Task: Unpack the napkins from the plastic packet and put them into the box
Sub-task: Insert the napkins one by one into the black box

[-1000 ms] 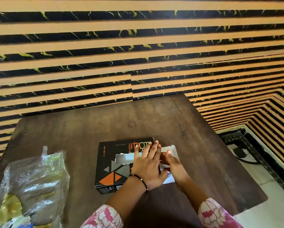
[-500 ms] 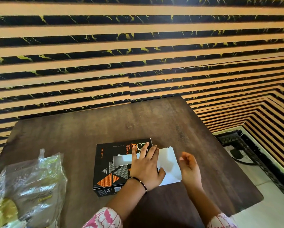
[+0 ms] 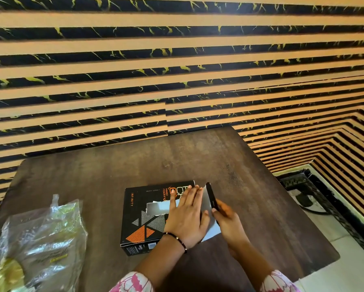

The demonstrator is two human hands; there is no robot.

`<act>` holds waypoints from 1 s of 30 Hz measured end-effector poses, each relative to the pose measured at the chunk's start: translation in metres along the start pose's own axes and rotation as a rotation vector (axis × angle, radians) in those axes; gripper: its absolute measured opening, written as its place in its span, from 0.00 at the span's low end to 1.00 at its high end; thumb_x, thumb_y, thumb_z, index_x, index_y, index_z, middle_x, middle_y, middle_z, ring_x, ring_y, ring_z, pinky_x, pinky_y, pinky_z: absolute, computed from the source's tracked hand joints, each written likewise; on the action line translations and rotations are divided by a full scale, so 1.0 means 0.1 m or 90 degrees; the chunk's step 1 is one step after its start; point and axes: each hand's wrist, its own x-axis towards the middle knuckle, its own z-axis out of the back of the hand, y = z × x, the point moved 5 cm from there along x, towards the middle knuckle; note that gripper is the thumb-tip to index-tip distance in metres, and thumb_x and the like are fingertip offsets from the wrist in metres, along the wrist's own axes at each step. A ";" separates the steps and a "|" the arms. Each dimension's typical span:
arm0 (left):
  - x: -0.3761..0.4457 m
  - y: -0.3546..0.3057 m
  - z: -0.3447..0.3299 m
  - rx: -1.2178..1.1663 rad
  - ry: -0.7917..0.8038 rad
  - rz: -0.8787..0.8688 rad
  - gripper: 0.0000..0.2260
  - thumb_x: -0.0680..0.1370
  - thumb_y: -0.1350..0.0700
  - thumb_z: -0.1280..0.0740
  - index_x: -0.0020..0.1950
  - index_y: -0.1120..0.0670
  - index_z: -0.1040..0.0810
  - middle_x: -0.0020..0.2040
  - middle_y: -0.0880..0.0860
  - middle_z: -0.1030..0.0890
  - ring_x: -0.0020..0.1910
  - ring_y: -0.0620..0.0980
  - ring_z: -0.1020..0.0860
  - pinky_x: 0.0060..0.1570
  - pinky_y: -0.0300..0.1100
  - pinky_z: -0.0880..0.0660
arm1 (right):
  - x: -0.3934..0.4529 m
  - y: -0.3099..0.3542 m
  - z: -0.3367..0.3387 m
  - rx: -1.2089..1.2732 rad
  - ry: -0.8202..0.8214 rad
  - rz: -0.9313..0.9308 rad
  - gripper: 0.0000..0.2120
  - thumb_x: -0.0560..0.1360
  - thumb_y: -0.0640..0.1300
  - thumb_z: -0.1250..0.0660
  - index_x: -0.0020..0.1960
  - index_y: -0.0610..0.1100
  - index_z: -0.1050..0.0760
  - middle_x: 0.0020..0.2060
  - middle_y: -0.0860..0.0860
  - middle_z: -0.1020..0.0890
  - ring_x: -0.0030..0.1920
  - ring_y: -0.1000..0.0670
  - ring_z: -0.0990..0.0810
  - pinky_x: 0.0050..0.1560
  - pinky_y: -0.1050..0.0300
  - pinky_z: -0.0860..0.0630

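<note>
While your left hand (image 3: pixel 185 218) lies flat, fingers spread, on the box (image 3: pixel 144 216) | right hand (image 3: pixel 227 222) pinches its raised flap (image 3: pixel 211 198), wrist low over tabletop (image 3: pixel 92 182)

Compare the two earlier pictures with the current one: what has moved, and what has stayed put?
The right hand has taken hold of the box's end flap and swung it up from lying open flat towards closing. The left hand still presses flat on the black box. The plastic packet lies unmoved on the table.
</note>
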 end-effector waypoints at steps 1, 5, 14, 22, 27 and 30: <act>0.00 0.01 0.02 -0.003 -0.025 0.009 0.28 0.74 0.45 0.52 0.72 0.55 0.40 0.73 0.53 0.34 0.73 0.52 0.40 0.70 0.58 0.55 | -0.02 0.02 -0.04 0.026 0.019 0.014 0.14 0.78 0.36 0.42 0.60 0.49 0.27 0.51 0.54 0.20 0.52 0.57 0.21 0.49 0.64 0.24; -0.01 0.01 0.05 -0.032 -0.010 0.027 0.32 0.73 0.44 0.60 0.74 0.56 0.46 0.76 0.53 0.44 0.76 0.50 0.50 0.71 0.50 0.63 | -0.08 0.03 -0.23 0.087 0.079 0.029 0.18 0.78 0.36 0.44 0.64 0.52 0.30 0.55 0.54 0.19 0.54 0.59 0.20 0.48 0.68 0.23; -0.01 0.02 0.05 -0.029 0.002 0.027 0.33 0.73 0.43 0.63 0.75 0.57 0.48 0.77 0.54 0.45 0.76 0.51 0.51 0.71 0.51 0.64 | -0.09 0.08 -0.35 0.088 0.102 0.014 0.17 0.80 0.40 0.47 0.63 0.57 0.30 0.53 0.57 0.19 0.48 0.64 0.19 0.38 0.70 0.23; 0.00 0.04 0.04 -0.022 0.015 0.042 0.33 0.73 0.42 0.64 0.75 0.55 0.49 0.77 0.52 0.46 0.76 0.49 0.52 0.72 0.48 0.64 | -0.11 -0.01 -0.46 0.094 0.154 -0.008 0.18 0.81 0.47 0.50 0.68 0.54 0.33 0.59 0.58 0.22 0.54 0.66 0.22 0.44 0.71 0.24; -0.01 0.05 0.06 -0.034 0.010 0.047 0.34 0.72 0.40 0.65 0.75 0.55 0.49 0.77 0.52 0.46 0.76 0.48 0.53 0.71 0.47 0.65 | -0.11 0.00 -0.46 0.051 0.157 0.009 0.18 0.81 0.45 0.49 0.69 0.54 0.35 0.59 0.59 0.23 0.56 0.65 0.24 0.47 0.72 0.25; -0.01 0.07 0.14 -0.122 -0.012 0.048 0.35 0.72 0.39 0.64 0.75 0.54 0.47 0.77 0.51 0.46 0.75 0.45 0.54 0.73 0.45 0.62 | -0.11 0.01 -0.44 -0.009 0.109 0.042 0.19 0.81 0.42 0.47 0.71 0.49 0.37 0.65 0.53 0.26 0.63 0.58 0.27 0.58 0.70 0.29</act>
